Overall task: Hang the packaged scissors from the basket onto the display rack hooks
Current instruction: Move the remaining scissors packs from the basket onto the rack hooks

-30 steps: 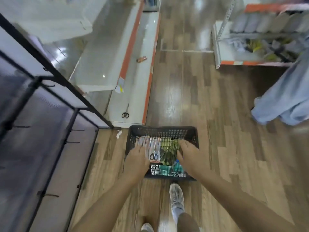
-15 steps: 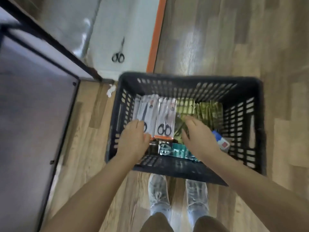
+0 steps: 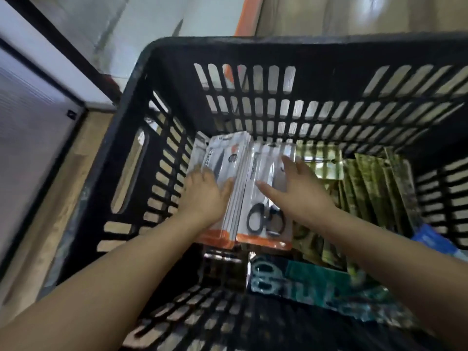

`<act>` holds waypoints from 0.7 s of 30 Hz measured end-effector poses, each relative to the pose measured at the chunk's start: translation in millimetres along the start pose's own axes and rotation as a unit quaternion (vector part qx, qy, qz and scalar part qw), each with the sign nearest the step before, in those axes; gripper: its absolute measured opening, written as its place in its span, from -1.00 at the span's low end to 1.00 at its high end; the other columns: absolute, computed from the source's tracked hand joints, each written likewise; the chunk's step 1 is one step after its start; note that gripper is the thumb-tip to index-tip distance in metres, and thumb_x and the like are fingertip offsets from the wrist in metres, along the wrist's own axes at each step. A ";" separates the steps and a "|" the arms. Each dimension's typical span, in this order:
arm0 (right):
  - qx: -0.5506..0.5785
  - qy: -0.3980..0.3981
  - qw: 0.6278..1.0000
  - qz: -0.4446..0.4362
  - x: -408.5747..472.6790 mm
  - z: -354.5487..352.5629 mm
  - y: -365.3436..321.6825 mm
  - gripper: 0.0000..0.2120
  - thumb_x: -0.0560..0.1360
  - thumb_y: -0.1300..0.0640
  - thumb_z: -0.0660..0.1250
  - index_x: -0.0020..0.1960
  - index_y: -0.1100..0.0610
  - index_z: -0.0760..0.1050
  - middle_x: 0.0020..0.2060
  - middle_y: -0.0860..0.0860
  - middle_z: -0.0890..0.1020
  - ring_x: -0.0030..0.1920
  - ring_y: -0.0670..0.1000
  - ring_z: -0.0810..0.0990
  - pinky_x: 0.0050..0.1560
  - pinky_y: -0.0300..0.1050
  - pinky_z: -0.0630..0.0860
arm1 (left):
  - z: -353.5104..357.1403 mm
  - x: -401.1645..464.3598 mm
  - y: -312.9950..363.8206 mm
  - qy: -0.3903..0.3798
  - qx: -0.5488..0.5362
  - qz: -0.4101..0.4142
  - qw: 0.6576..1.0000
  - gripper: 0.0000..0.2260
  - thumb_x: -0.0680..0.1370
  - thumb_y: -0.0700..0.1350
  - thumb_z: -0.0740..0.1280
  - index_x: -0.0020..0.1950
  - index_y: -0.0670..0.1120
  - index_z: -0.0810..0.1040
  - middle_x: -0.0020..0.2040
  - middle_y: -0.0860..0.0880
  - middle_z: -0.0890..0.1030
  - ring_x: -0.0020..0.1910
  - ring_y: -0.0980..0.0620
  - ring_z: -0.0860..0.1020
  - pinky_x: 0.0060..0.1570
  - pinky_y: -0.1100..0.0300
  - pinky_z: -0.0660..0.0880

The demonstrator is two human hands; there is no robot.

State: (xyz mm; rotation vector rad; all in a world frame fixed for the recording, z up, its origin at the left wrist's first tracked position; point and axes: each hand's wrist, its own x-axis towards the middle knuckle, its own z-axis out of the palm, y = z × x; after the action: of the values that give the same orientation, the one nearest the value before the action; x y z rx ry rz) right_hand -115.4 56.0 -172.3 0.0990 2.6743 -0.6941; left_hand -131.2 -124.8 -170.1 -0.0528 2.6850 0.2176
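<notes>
Head view: motion blur smears the pack print, and your left hand point(image 3: 205, 196) hides the left scissor pack stack point(image 3: 222, 158). Its fingers lie flat on it. Your right hand point(image 3: 301, 191) spreads wide over the right scissor pack point(image 3: 266, 219), white card, black handles, orange base. Both sit inside the black basket point(image 3: 253, 62) on wood flooring point(image 3: 354, 13).

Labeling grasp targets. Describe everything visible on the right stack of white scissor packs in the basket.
The right stack is several white cards with clear fronts and an orange bottom edge, lying flat in the black basket beside a like left stack. The top pack shows black-handled scissors, handles toward the camera. The right hand rests on it, fingers spread; green packs lie at its right.
</notes>
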 end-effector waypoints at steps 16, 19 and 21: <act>0.030 0.013 0.999 0.035 -2.7 6.6 15.0 -0.25 0.41 -0.01 0.40 0.45 0.17 0.09 0.24 0.15 0.41 0.24 0.16 0.39 0.23 0.11 0.40 | -10.3 -3.7 25.5 0.014 -0.117 -0.058 0.991 -0.28 0.51 0.22 0.26 0.48 -0.20 0.13 0.46 -0.15 0.21 0.44 -0.14 0.15 0.37 -0.01 0.18; 0.067 -0.006 0.994 0.086 4.5 5.1 19.0 -0.26 0.37 0.01 0.44 0.41 0.16 0.16 0.27 0.19 0.33 0.24 0.22 0.38 0.21 0.16 0.44 | -17.8 1.4 24.7 0.010 -0.169 -0.094 0.981 -0.17 0.40 0.21 0.41 0.49 -0.15 0.12 0.46 -0.15 0.20 0.44 -0.16 0.17 0.36 -0.06 0.22; 0.082 -0.034 0.989 0.122 7.5 5.2 22.6 -0.29 0.31 -0.07 0.48 0.31 0.16 0.26 0.23 0.19 0.37 0.18 0.23 0.44 0.12 0.14 0.51 | -20.9 2.4 24.0 -0.007 -0.196 -0.125 0.973 -0.09 0.35 0.21 0.46 0.50 -0.11 0.08 0.46 -0.16 0.17 0.44 -0.18 0.19 0.35 -0.09 0.25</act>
State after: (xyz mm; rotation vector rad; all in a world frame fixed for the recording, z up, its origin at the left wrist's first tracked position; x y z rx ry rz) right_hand -117.0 73.1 -189.6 0.4305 2.4802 -0.8199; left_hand -144.1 -104.4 -149.1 -0.5029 2.5494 0.6587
